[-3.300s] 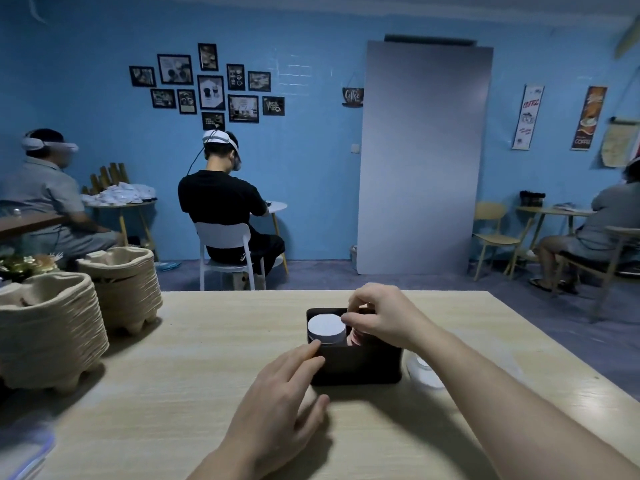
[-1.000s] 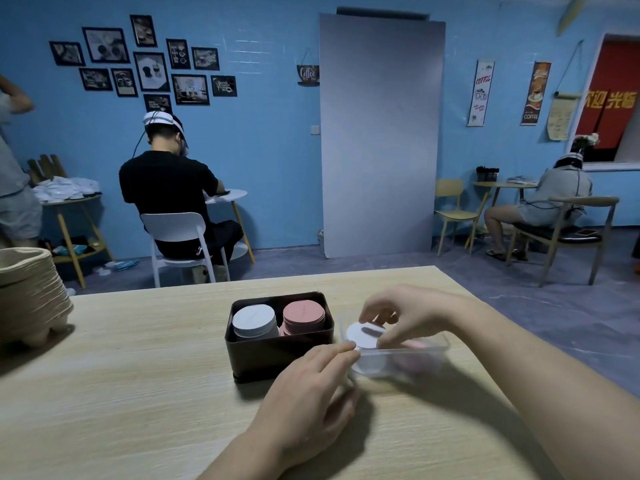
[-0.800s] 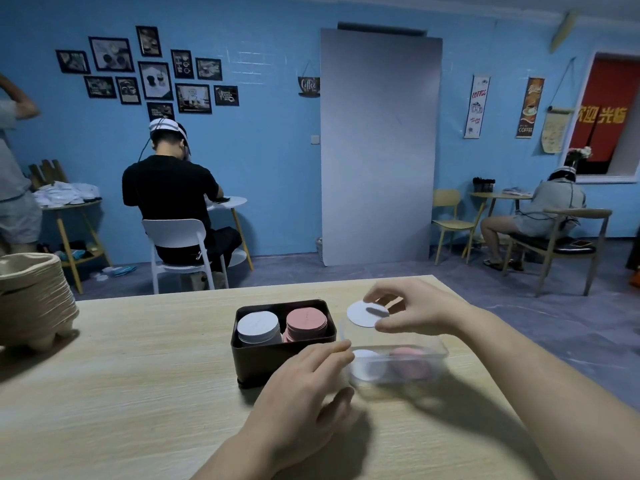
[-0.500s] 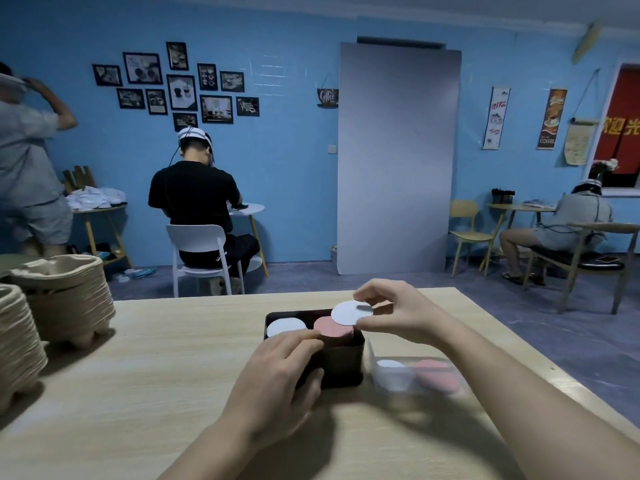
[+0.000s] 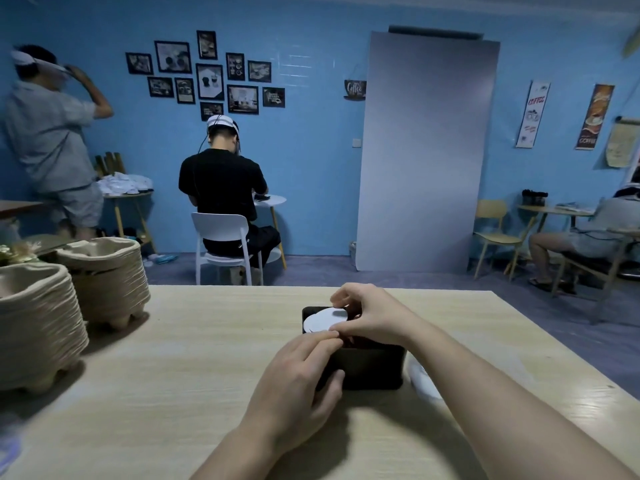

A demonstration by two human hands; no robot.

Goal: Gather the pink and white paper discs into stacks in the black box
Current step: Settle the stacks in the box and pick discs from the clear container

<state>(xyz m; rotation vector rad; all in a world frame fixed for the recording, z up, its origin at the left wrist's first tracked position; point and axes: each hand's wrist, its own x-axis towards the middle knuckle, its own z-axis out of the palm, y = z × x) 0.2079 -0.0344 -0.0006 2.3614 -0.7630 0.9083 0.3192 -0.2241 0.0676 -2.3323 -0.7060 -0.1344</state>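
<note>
The black box (image 5: 367, 370) stands on the wooden table in front of me. My right hand (image 5: 369, 317) hovers over the box and pinches a white paper disc (image 5: 323, 319) right above the white stack in the box's left half. The pink stack is hidden under that hand. My left hand (image 5: 298, 379) grips the box's near left corner, fingers on its rim and thumb against its front wall. The clear plastic tray (image 5: 420, 379) lies just right of the box, mostly behind my right forearm.
Two tall stacks of moulded pulp trays (image 5: 34, 323) stand on the table's left side. The wooden table (image 5: 173, 375) ends a short way beyond the box. Seated and standing people, chairs and small tables fill the room behind.
My right hand carried the white disc from the clear tray leftward to above the white stack in the box. My left hand moved from the tray's side to the box's near corner.
</note>
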